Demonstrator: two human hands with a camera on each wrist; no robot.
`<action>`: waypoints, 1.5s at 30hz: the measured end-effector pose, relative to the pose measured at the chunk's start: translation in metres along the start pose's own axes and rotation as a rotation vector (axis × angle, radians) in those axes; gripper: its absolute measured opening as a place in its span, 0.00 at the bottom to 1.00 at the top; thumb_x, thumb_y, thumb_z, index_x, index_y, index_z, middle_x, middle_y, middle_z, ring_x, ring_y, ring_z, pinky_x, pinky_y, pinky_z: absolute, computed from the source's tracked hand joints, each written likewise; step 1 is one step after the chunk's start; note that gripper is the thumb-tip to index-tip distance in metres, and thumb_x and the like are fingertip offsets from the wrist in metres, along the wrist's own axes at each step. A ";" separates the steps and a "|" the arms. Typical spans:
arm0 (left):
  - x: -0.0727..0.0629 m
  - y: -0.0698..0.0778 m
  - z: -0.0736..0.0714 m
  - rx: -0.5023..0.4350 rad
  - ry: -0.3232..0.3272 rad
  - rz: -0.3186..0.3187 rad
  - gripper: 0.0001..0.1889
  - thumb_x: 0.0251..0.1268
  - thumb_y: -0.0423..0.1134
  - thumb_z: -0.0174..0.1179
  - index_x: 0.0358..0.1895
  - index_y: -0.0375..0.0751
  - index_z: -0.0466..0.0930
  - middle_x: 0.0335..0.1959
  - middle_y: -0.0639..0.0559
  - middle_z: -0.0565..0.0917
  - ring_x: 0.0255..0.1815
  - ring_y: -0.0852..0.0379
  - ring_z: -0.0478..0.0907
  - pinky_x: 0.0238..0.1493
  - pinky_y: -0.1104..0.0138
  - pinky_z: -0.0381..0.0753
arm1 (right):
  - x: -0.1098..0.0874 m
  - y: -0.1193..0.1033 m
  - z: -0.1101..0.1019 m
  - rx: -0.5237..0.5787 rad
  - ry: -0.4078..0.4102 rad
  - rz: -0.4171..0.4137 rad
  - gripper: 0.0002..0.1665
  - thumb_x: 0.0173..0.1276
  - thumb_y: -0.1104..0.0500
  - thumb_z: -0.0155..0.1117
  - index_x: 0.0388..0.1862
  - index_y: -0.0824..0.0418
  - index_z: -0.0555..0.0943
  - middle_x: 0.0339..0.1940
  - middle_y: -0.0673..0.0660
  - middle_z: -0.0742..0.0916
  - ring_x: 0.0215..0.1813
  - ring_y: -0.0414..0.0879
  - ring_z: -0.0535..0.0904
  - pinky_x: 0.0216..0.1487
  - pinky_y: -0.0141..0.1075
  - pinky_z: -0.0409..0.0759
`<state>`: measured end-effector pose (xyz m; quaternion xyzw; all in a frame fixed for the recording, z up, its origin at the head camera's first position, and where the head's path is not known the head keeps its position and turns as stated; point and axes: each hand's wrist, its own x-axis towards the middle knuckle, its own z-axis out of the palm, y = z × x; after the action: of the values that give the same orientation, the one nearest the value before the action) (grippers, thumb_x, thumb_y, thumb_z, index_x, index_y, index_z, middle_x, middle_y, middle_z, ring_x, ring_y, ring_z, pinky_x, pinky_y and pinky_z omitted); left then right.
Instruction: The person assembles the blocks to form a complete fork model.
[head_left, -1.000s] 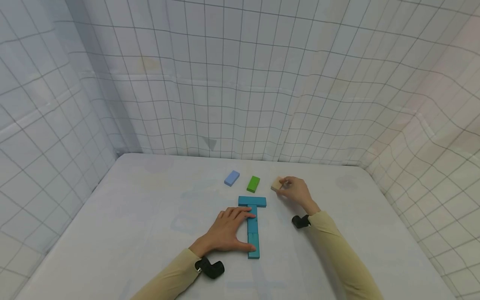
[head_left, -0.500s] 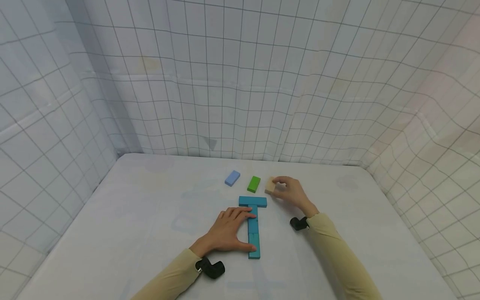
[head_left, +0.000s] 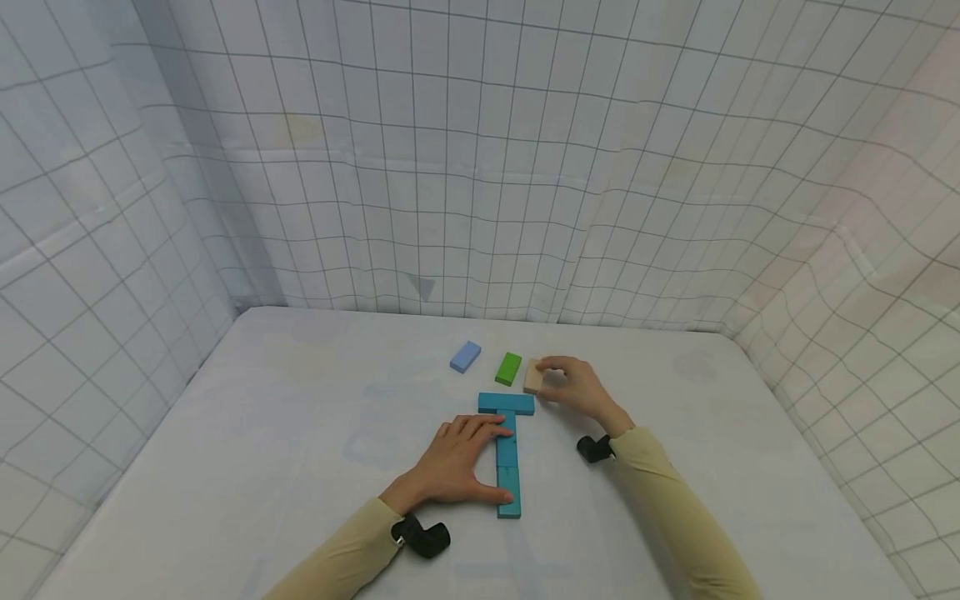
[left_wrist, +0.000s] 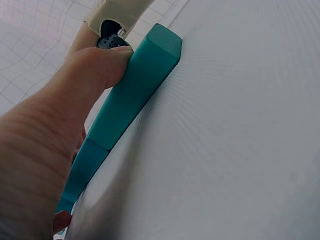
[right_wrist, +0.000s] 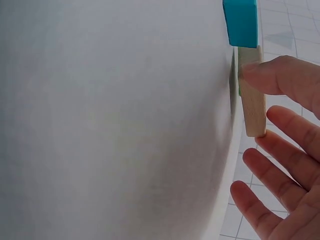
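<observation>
While the left hand point(head_left: 453, 465) rests, thumb and fingers apart, on teal rectangular blocks point(head_left: 507, 452), the right hand's grip point(head_left: 581, 387) pinches a pale wooden rectangular block point(head_left: 532, 377) to its left, long axis toward the far edge of the counter point(head_left: 652, 340).

There are three teal blocks point(head_left: 506, 403), one blue point(head_left: 466, 357), one green point(head_left: 508, 368), one wooden point(head_left: 532, 378).

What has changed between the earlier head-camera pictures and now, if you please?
The wooden block has moved to the person's left and slightly toward them, nearer the green block, with the right hand pinching it throughout. The left hand stayed on the teal blocks; those, the green block and the blue block look unmoved.
</observation>
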<state>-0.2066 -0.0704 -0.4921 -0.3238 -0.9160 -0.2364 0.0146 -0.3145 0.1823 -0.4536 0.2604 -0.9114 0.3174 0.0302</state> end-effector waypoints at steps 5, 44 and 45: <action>0.000 0.000 0.000 -0.003 -0.001 0.001 0.46 0.43 0.78 0.56 0.67 0.61 0.63 0.71 0.59 0.58 0.66 0.53 0.56 0.57 0.54 0.60 | 0.000 0.003 0.002 0.002 -0.020 0.009 0.25 0.54 0.64 0.73 0.52 0.66 0.81 0.56 0.63 0.81 0.58 0.58 0.74 0.57 0.51 0.70; 0.000 -0.001 0.000 -0.002 0.004 0.008 0.46 0.44 0.78 0.56 0.67 0.61 0.63 0.71 0.59 0.57 0.66 0.53 0.55 0.58 0.53 0.59 | -0.001 0.003 0.004 -0.006 -0.079 0.003 0.27 0.54 0.61 0.75 0.53 0.66 0.81 0.56 0.61 0.81 0.60 0.57 0.72 0.59 0.52 0.68; 0.000 -0.001 0.001 -0.002 0.006 0.010 0.46 0.44 0.78 0.56 0.67 0.61 0.63 0.71 0.59 0.58 0.66 0.53 0.55 0.58 0.53 0.59 | -0.001 0.003 0.004 -0.005 -0.079 0.004 0.27 0.54 0.61 0.75 0.53 0.66 0.81 0.56 0.61 0.81 0.60 0.57 0.72 0.59 0.52 0.68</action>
<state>-0.2073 -0.0708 -0.4930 -0.3276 -0.9141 -0.2383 0.0178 -0.3146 0.1823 -0.4590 0.2708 -0.9132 0.3045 -0.0055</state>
